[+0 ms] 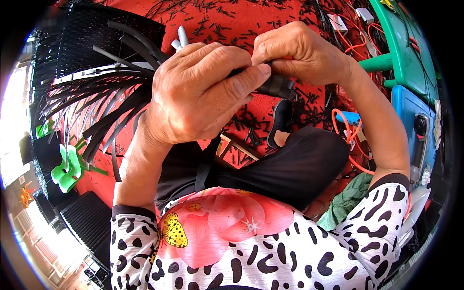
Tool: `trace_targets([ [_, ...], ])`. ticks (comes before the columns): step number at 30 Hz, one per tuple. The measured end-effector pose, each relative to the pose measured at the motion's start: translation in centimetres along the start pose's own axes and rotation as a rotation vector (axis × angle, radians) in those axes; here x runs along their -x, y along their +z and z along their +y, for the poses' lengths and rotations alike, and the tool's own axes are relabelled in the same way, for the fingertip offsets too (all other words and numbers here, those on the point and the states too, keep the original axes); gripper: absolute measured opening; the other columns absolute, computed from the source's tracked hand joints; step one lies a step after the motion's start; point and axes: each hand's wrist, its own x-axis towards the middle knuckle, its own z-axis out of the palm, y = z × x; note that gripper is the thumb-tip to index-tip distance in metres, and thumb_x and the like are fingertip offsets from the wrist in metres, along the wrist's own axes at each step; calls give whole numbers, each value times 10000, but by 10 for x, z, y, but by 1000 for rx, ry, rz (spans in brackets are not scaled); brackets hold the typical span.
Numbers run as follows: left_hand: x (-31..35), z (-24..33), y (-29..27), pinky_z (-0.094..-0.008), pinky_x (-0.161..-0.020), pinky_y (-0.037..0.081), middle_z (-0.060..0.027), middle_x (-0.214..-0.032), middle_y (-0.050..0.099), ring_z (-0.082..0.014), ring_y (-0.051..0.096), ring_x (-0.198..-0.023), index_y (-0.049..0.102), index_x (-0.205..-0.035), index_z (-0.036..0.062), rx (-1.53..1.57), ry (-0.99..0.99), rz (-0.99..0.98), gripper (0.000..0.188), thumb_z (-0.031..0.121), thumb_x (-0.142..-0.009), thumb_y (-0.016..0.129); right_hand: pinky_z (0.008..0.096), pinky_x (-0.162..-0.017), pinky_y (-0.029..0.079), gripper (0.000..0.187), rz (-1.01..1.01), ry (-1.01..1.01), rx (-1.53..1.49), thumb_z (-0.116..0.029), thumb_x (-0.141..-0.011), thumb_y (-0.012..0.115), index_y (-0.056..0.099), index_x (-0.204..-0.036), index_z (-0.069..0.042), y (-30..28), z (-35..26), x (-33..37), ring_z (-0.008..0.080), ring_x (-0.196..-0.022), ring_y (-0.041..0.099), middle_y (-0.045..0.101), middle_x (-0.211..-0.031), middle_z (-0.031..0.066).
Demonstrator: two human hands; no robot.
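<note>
I see the bundle of black strips (137,99) clasped in the left hand (200,92), its long axis running from loose ends at nine o'clock to a dark end (279,87) at three, just below the right hand (300,52), whose fingers are pinched, on what I cannot tell.

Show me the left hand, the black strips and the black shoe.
Left hand (200,92): head view, back of the hand.
Black strips (137,96): head view, near their gathered base.
Black shoe (282,116): head view, its upper.
</note>
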Motion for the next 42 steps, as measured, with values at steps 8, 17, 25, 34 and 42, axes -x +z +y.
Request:
trace_targets([
  [8, -4, 1, -4, -339, -622, 478, -136, -887, 625, -265, 613, -710, 680, -1034, -5, 23, -25, -50, 490, 133, -571, 756, 282, -638, 433, 233, -127, 103, -233, -183, -870, 646, 573, -802, 27, -3, 6, -3, 135, -685, 528, 537, -709, 50],
  [17, -3, -2, -3, -342, -625, 481, -138, -891, 628, -271, 618, -714, 679, -1034, -6, 13, -21, -55, 488, 134, -574, 757, 257, -724, 480, 369, -204, 235, -536, -249, -830, 705, 669, -1027, 61, -2, 20, -10, 95, -805, 589, 680, -891, 69],
  [25, -1, -7, 5, -330, -611, 485, -132, -888, 630, -263, 619, -709, 673, -1035, 0, -47, 18, -3, 491, 61, -555, 753, 280, -773, 490, 364, -282, 261, -497, -224, -786, 736, 675, -997, 66, -9, 21, -16, 133, -826, 612, 692, -903, 99],
  [34, -6, -7, 0, -320, -613, 497, -144, -915, 635, -261, 618, -725, 669, -1067, -3, -8, 0, -45, 512, 55, -568, 767, 229, -602, 411, 204, -267, 231, -788, 79, -756, 602, 683, -938, 39, -9, 39, -14, 72, -665, 523, 625, -784, -1],
  [42, -9, -6, -3, -323, -630, 500, -152, -920, 634, -267, 617, -734, 668, -1078, -3, 35, -12, -59, 496, 47, -593, 760, 216, -660, 451, 198, -222, 255, -896, 66, -772, 654, 685, -965, 36, -4, 43, -12, 71, -739, 573, 657, -830, 10],
])
